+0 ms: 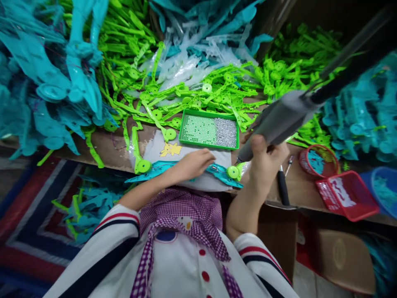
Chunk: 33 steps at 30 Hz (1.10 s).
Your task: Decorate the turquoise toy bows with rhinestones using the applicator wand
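Observation:
A hanging electric screwdriver is gripped in my right hand, its tip pointing down at the round end of a lime-green plastic part. That round end sits at the right end of a long teal plastic part, which lies across the table's front edge. My left hand is closed over the middle of the teal part, fingers bent together and partly hiding it. Another green arm meets the teal part at its left. Whether the screwdriver tip touches a screw is too small to tell.
Behind my hands is a green tray of small metal screws. Green parts and teal parts are heaped around. Rightward lie a black-handled tool, a round red basket and a red bin. A stool stands below.

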Tool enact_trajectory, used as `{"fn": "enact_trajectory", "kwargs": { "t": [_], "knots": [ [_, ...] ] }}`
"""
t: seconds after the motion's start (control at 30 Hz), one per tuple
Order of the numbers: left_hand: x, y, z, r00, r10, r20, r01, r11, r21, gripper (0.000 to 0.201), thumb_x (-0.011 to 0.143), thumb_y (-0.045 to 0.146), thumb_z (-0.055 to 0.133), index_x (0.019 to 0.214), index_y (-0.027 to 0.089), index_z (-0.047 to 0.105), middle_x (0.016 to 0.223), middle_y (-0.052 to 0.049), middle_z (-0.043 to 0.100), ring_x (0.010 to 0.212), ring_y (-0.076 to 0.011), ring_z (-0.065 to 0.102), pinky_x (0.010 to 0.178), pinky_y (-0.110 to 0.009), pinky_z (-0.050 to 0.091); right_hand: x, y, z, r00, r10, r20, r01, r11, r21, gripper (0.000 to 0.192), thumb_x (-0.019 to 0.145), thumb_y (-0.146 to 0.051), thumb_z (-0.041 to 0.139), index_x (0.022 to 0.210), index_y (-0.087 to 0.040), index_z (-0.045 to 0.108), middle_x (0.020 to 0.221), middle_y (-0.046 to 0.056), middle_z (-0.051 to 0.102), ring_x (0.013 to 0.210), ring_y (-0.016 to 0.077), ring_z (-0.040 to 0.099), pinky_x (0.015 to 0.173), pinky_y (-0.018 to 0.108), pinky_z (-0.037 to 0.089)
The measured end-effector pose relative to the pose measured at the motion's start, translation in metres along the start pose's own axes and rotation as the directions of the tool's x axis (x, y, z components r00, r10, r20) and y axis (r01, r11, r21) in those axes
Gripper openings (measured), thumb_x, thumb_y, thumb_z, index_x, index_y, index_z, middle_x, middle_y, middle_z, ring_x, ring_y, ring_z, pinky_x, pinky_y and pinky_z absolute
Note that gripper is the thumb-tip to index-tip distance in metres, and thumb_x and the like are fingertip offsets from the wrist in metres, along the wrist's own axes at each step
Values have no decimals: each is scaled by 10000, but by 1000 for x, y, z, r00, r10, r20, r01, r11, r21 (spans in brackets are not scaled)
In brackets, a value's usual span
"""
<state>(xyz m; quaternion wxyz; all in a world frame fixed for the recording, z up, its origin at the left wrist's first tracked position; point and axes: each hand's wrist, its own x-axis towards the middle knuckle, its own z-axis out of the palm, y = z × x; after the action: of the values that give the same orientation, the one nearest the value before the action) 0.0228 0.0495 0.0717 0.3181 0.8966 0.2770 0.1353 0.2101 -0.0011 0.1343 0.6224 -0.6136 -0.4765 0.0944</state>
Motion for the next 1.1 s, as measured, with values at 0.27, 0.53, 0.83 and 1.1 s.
{"fn": "enact_trajectory", "kwargs": {
  "t": [0.27, 0.53, 0.83, 1.1],
  "knots": [
    [-15, -23, 5, 966, -251, -56, 250, 968, -16, 215, 932, 311, 657, 1083, 167, 711, 1068, -94, 694, 1042, -232, 642, 934, -379, 509, -15, 28, 17, 973, 46, 224, -49, 999, 9, 407, 807, -599, 707, 973, -233, 644, 850, 14, 630, 807, 182, 602, 727, 360, 513],
    [18, 9, -18, 981, -189, -31, 192, 972, 134, 169, 925, 110, 516, 964, 165, 671, 979, -75, 701, 915, -213, 644, 814, -345, 467, -11, 25, 31, 970, -41, 241, 57, 997, -59, 424, 825, -625, 680, 953, -224, 627, 807, 4, 571, 763, 160, 550, 708, 338, 482],
    [-87, -3, 20, 987, -7, -160, 54, 955, 292, 219, 1022, 227, 475, 1008, 213, 693, 932, -65, 733, 898, -209, 658, 858, -370, 472, -30, 32, 12, 992, -85, 92, 96, 988, -124, 405, 893, -529, 645, 1174, -239, 621, 1075, 78, 667, 990, 224, 637, 870, 412, 504],
    [-101, -16, 47, 970, 71, -233, -15, 972, 236, 262, 1017, 152, 459, 1089, 198, 707, 1025, -67, 765, 977, -204, 696, 846, -365, 536, -73, 46, 19, 674, -23, 739, 408, 845, -346, 212, 986, -399, 549, 1033, -244, 686, 1053, 62, 735, 1001, 241, 634, 896, 420, 351]
  ]
}}
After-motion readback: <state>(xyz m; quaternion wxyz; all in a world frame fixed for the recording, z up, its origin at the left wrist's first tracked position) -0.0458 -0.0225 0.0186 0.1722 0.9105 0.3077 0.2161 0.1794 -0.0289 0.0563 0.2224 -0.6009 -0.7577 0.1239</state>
